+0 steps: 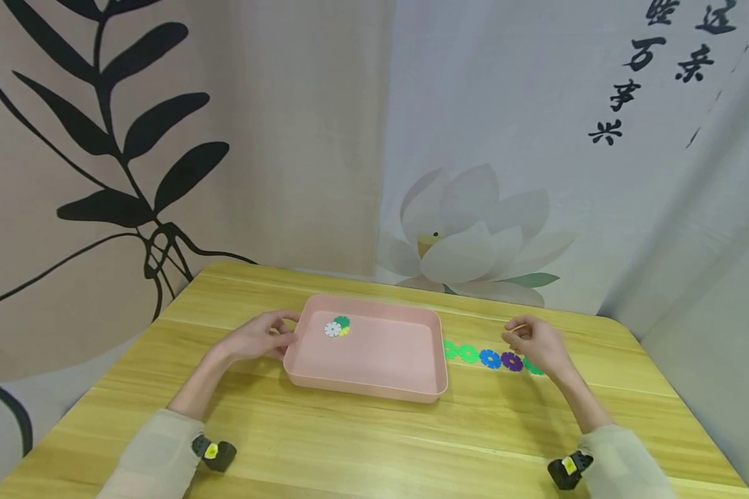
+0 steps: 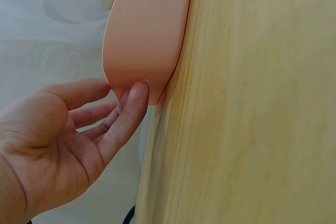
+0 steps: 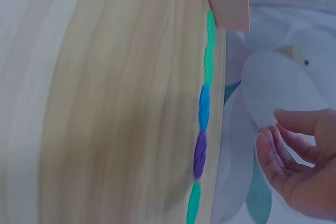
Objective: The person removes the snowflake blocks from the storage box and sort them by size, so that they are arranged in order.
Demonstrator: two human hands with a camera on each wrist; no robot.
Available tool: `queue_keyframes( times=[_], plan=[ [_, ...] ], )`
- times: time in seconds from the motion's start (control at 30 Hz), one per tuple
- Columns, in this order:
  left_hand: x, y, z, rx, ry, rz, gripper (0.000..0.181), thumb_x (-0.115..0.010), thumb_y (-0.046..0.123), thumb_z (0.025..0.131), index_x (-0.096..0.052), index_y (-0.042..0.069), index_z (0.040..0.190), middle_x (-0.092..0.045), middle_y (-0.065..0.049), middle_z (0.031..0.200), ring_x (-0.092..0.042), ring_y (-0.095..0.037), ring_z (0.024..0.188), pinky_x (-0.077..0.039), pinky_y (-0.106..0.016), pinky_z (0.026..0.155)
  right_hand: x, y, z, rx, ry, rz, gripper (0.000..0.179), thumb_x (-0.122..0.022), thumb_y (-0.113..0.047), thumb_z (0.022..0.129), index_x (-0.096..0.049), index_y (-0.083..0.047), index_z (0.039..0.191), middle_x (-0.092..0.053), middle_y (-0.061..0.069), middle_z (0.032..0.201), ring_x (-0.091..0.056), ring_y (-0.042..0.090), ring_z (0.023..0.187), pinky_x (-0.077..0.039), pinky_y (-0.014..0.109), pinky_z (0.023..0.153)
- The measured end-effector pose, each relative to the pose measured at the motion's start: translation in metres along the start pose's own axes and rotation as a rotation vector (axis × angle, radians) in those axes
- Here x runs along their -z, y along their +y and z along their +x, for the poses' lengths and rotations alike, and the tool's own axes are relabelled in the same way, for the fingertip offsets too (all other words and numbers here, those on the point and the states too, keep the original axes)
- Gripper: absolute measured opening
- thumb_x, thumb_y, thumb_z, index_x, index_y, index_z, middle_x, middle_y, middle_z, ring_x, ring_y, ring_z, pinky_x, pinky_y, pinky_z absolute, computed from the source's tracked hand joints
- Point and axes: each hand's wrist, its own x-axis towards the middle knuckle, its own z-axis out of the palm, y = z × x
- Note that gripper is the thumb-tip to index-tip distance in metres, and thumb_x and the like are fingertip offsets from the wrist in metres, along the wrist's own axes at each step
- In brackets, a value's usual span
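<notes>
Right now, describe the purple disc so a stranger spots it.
On the wooden table, find the pink tray. A row of flat discs runs from its right side. The purple disc lies between a blue disc and a green disc, the only purple one.

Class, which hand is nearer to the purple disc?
Right. The right hand hovers close to the purple disc; the left hand is farther, touching the left end of the pink tray.

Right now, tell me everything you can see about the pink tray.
The pink tray is a shallow rectangle with rounded corners and a smooth, plastic-looking finish. It lies flat on the wooden table; the left hand touches its left end. White, green and yellow pieces lie inside, toward its far left corner. Flower-shaped discs line up by its right wall; contact is unclear.
</notes>
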Motion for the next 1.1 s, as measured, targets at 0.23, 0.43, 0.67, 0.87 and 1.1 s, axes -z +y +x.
queue_keyframes(
  times=[0.23, 0.43, 0.67, 0.87, 1.1],
  plan=[
    [0.0, 0.0, 0.0, -0.003, 0.001, 0.0, 0.05, -0.055, 0.002, 0.103, -0.034, -0.015, 0.146, -0.053, -0.021, 0.103, -0.069, -0.027, 0.087, -0.062, -0.042, 0.08, -0.022, -0.03, 0.01, 0.072, -0.029, 0.043, 0.025, -0.065, -0.012, 0.098, -0.061, 0.006, 0.114, -0.07, 0.02, 0.096, -0.068, 0.037, 0.086, -0.059, 0.035, 0.07],
    [0.0, 0.0, -0.001, -0.006, -0.003, -0.001, 0.05, -0.054, 0.003, 0.103, -0.034, -0.015, 0.146, -0.053, -0.021, 0.103, -0.069, -0.028, 0.087, -0.062, -0.042, 0.08, -0.048, -0.055, 0.018, 0.13, -0.055, 0.098, 0.023, -0.066, -0.011, 0.097, -0.062, 0.006, 0.112, -0.068, 0.016, 0.092, -0.067, 0.035, 0.083, -0.059, 0.033, 0.069],
    [0.001, -0.001, 0.0, -0.009, -0.006, -0.014, 0.05, -0.054, 0.002, 0.103, -0.034, -0.015, 0.146, -0.053, -0.022, 0.104, -0.069, -0.028, 0.087, -0.062, -0.041, 0.08, -0.077, -0.085, 0.027, 0.169, -0.083, 0.111, 0.016, -0.068, -0.008, 0.096, -0.066, 0.003, 0.107, -0.068, 0.008, 0.088, -0.065, 0.021, 0.078, -0.054, 0.024, 0.064],
    [0.001, -0.002, 0.0, -0.009, -0.004, -0.007, 0.049, -0.054, 0.002, 0.103, -0.035, -0.015, 0.145, -0.053, -0.021, 0.103, -0.069, -0.027, 0.087, -0.062, -0.04, 0.08, -0.108, -0.106, 0.032, 0.19, -0.125, 0.134, 0.01, -0.07, -0.007, 0.094, -0.068, -0.001, 0.102, -0.064, 0.005, 0.083, -0.059, 0.015, 0.073, -0.05, 0.021, 0.062],
    [0.001, 0.0, 0.0, 0.001, 0.002, 0.007, 0.049, -0.055, 0.003, 0.103, -0.035, -0.015, 0.145, -0.054, -0.021, 0.104, -0.068, -0.027, 0.087, -0.062, -0.041, 0.08, -0.141, -0.125, 0.037, 0.344, -0.181, 0.11, 0.014, -0.069, -0.003, 0.094, -0.069, 0.003, 0.107, -0.067, 0.005, 0.086, -0.059, 0.014, 0.074, -0.05, 0.025, 0.068]
  ],
)
